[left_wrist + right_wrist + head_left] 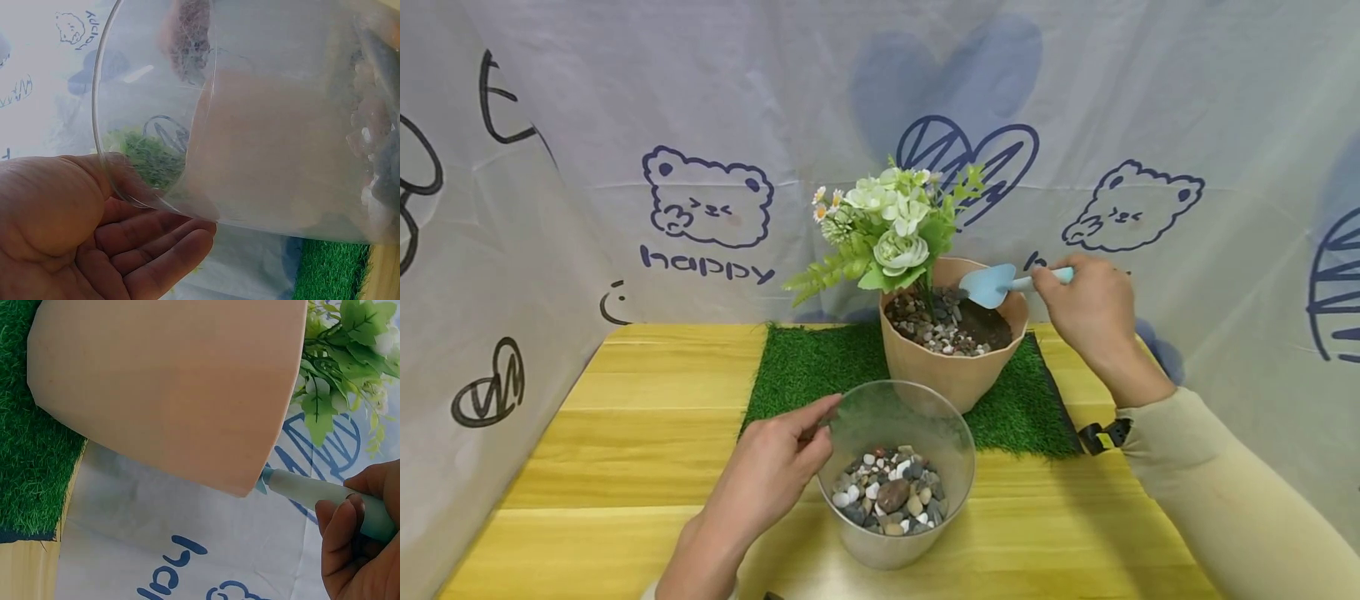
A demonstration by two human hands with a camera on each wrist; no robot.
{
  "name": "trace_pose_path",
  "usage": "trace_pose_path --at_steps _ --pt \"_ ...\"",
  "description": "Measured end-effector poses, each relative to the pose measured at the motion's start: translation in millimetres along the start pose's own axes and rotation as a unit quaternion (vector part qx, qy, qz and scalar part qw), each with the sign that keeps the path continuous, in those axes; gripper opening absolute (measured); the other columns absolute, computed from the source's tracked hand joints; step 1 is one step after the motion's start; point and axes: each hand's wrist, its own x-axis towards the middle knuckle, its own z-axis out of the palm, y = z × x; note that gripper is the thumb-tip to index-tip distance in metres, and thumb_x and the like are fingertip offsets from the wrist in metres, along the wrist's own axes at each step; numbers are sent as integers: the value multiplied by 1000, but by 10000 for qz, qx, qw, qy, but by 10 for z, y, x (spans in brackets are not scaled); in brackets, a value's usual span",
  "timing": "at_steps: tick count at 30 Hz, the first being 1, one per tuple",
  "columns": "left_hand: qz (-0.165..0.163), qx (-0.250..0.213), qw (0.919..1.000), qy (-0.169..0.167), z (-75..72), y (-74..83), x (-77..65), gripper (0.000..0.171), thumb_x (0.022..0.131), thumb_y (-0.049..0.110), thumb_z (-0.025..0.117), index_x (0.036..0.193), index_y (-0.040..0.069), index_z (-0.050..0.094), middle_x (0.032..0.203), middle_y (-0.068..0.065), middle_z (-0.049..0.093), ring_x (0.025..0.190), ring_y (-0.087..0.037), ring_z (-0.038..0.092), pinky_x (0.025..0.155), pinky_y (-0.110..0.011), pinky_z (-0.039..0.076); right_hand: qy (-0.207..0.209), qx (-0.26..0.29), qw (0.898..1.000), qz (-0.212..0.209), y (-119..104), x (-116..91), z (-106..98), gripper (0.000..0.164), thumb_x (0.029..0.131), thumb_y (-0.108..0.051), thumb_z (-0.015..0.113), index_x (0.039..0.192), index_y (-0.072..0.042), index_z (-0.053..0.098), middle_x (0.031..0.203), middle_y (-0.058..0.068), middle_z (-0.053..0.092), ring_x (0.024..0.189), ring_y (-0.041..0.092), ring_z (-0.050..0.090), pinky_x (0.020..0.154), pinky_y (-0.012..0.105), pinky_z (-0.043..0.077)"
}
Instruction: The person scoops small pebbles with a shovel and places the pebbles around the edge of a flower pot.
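My right hand (pixel 1093 304) grips the handle of a small light-blue trowel (pixel 990 286). The trowel's blade is inside the rim of a peach-coloured flowerpot (pixel 951 371), over dark soil and pebbles (pixel 943 333). White and green flowers (pixel 898 212) stand upright in the pot. In the right wrist view, fingers wrap the trowel handle (pixel 306 487) and the pot wall hides most of the blade. My left hand (pixel 775 462) holds a clear plastic container (pixel 898 400) by its left rim. Mixed pebbles (pixel 891 492) lie in its bottom.
Under the flowerpot lies a green artificial-grass mat (pixel 820 367) on a yellow wooden table (pixel 647 433). A white cloth (pixel 805 100) printed with bears and hearts hangs behind and at the sides. The container stands in front of the pot.
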Motion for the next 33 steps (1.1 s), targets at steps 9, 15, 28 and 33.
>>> trace_pose_path --at_steps 9,15,28,33 --pt "21 -18 10000 12 -5 -3 -1 51 99 13 59 148 27 63 67 8 59 44 -4 36 39 -24 35 187 -223 9971 -702 -70 -99 27 35 104 -30 61 99 3 72 58 8 57 46 22 45 48 36 36" --pt "21 -23 10000 17 -3 -14 -2 51 99 13 58 148 27 63 68 8 59 43 -4 35 40 -24 35 -142 -212 9962 -829 -116 -151 48 35 105 -30 62 105 4 72 56 8 55 41 18 39 42 32 33" --pt "24 0 10000 -7 18 -16 7 50 100 14 57 147 27 64 72 8 61 44 -4 35 40 -24 35 -176 53 9991 -388 -113 -326 -180 39 104 -39 59 106 -3 75 56 4 55 43 18 42 41 31 33" --pt "36 20 10000 -3 3 -13 6 51 100 14 58 148 28 63 68 8 59 44 -4 36 40 -24 35 64 423 9989 -164 -234 -523 -455 36 101 -41 63 100 -7 74 59 1 50 48 17 42 42 29 34"
